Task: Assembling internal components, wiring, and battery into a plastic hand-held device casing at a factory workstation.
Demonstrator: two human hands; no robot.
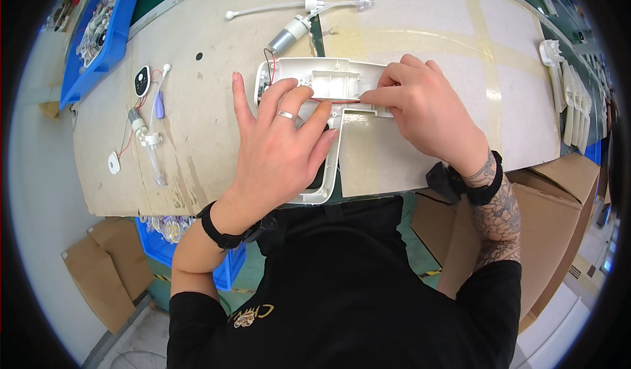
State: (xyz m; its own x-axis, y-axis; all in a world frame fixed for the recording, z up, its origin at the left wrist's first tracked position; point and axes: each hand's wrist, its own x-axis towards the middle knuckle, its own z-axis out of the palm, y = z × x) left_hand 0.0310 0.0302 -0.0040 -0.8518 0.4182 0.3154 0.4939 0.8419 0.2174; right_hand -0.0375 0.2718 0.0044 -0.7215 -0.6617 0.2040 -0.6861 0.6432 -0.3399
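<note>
The left hand point(279, 142), fingers spread and not closed on anything, lies over the white housing point(369, 74) on the worktable point(204, 119), its index fingertip just beside a red wire point(342, 102). The wire runs along the housing's inner compartment, rightward to the bent, gathered fingers of the right hand point(424, 99); whether these pinch it cannot be told.

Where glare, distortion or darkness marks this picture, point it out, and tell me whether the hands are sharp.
Head view: black fisheye rim, tabletop edges bowed; head view: bright glare on the yellowish tape at right; head view: left hand and right hand look reasonably sharp, as does the white housing.
</note>
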